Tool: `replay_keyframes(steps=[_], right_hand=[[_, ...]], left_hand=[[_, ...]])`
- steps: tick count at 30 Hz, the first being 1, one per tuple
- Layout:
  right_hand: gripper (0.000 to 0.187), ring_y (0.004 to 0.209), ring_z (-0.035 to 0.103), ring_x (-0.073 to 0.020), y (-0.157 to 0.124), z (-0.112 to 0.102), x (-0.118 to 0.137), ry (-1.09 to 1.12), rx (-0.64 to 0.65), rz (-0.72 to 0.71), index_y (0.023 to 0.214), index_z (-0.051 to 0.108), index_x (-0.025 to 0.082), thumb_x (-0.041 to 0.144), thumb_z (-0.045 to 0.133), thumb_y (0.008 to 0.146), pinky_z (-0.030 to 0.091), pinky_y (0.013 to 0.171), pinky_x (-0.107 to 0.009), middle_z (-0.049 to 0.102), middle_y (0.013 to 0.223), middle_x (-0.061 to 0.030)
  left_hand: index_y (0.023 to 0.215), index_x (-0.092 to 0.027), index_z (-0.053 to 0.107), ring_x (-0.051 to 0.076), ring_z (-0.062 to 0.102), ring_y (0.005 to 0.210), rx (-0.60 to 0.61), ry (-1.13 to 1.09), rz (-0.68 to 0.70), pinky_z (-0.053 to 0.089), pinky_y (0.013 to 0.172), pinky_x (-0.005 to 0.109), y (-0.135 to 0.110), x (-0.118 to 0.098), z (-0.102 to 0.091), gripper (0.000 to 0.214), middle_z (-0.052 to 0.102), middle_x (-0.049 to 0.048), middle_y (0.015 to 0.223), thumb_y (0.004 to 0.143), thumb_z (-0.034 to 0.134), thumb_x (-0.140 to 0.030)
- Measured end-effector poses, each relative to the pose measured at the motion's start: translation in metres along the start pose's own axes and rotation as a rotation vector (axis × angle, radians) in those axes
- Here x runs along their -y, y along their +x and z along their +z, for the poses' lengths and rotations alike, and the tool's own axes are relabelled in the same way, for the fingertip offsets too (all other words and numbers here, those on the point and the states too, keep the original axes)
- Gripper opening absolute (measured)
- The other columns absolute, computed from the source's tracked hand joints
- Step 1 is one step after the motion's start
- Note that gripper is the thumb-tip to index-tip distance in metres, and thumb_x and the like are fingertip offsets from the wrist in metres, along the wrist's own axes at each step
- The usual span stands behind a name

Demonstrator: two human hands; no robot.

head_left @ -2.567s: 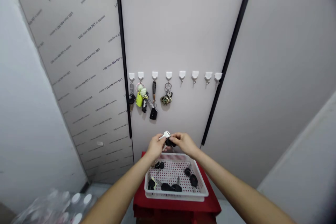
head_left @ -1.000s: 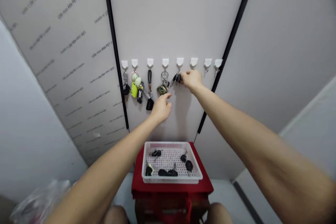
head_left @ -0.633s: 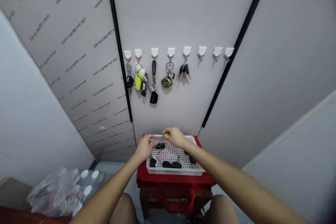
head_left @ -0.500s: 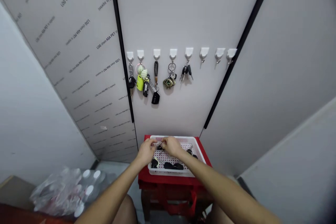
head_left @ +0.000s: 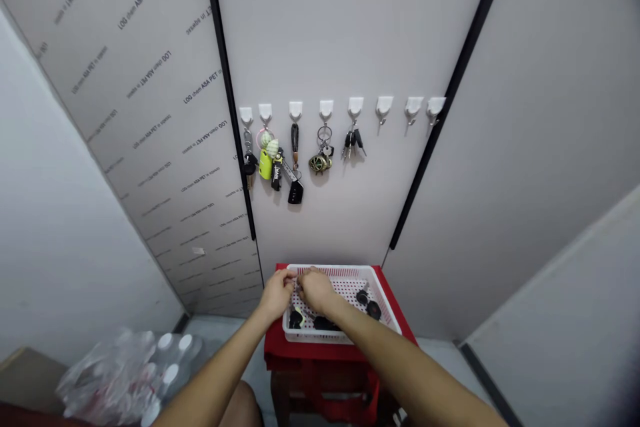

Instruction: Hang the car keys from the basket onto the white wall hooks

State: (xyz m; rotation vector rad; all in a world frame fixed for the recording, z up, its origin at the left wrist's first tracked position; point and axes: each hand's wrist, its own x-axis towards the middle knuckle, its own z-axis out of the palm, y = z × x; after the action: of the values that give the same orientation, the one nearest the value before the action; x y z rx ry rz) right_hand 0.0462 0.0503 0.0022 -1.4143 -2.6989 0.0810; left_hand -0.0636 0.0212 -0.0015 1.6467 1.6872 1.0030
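A white perforated basket (head_left: 387, 310) holding several black keys sits on a red stool (head_left: 280, 348). My left hand (head_left: 276, 293) and my right hand (head_left: 314, 288) meet over the basket's left end, fingers curled together on a small key set that they mostly hide. On the wall above runs a row of white hooks (head_left: 383, 105). The left five carry key bunches, among them a yellow-green fob (head_left: 265, 164) and a set of black keys (head_left: 353, 140) on the fifth hook. The three right hooks are bare.
A black vertical strip (head_left: 230, 100) divides the wall panels left of the hooks, and another (head_left: 450, 93) slants at the right. A plastic-wrapped pack of bottles (head_left: 125, 373) lies on the floor at lower left. My knee (head_left: 240, 403) shows below the left arm.
My right hand hung the black keys on the fifth hook and let go. Both hands then dropped to the basket and closed together at its left end.
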Motion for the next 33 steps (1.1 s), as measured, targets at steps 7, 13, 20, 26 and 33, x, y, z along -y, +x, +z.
replay_keyframes(steps=[7,13,20,26,33], right_hand=[[0.011,0.063,0.049,-0.0131,-0.008,-0.014,-0.018,0.297,-0.054,0.079,0.061,0.052,0.016,0.013,0.044,0.054,0.032,0.055,-0.022,0.057,0.065,-0.0031],[0.006,0.041,0.039,-0.005,-0.013,-0.053,-0.03,1.092,-0.065,0.243,0.055,0.043,0.015,0.018,0.048,0.055,0.031,0.044,-0.018,0.045,0.046,0.0051],[0.013,0.042,0.045,-0.0051,-0.021,-0.087,-0.038,1.586,-0.018,0.292,0.057,0.043,0.014,0.025,0.051,0.054,0.035,0.046,-0.019,0.049,0.043,0.0044],[0.017,0.042,0.045,-0.0042,-0.024,-0.105,-0.044,1.591,-0.03,0.23,0.058,0.044,0.014,0.029,0.052,0.057,0.036,0.047,-0.018,0.048,0.044,0.0045],[0.014,0.041,0.038,-0.0058,-0.022,-0.129,-0.061,0.918,-0.353,0.183,0.054,0.04,0.016,0.025,0.042,0.065,0.032,0.046,-0.02,0.043,0.044,0.004]], left_hand=[[0.081,-0.011,0.053,0.011,0.05,0.073,0.014,-0.009,-0.044,0.036,0.072,0.024,0.003,-0.002,0.0,0.025,0.056,0.0055,0.081,0.061,0.039,-0.005],[0.089,-0.012,0.048,0.013,0.05,0.08,0.185,-0.338,0.073,0.037,0.072,0.023,0.007,-0.034,0.009,0.036,0.056,0.0052,0.087,0.053,0.053,-0.011],[0.074,-0.009,0.054,0.012,0.049,0.068,0.212,-0.423,0.137,0.037,0.068,0.024,0.016,-0.065,0.005,0.017,0.057,0.0042,0.073,0.061,0.045,-0.013],[0.075,-0.012,0.057,0.011,0.048,0.065,0.15,-0.099,0.243,0.037,0.063,0.022,0.016,-0.082,-0.01,0.023,0.057,0.0023,0.068,0.066,0.036,-0.015],[0.09,-0.019,0.054,0.012,0.047,0.071,0.076,0.19,0.395,0.036,0.066,0.024,0.013,-0.091,-0.017,0.03,0.054,0.0024,0.079,0.064,0.038,-0.017]])
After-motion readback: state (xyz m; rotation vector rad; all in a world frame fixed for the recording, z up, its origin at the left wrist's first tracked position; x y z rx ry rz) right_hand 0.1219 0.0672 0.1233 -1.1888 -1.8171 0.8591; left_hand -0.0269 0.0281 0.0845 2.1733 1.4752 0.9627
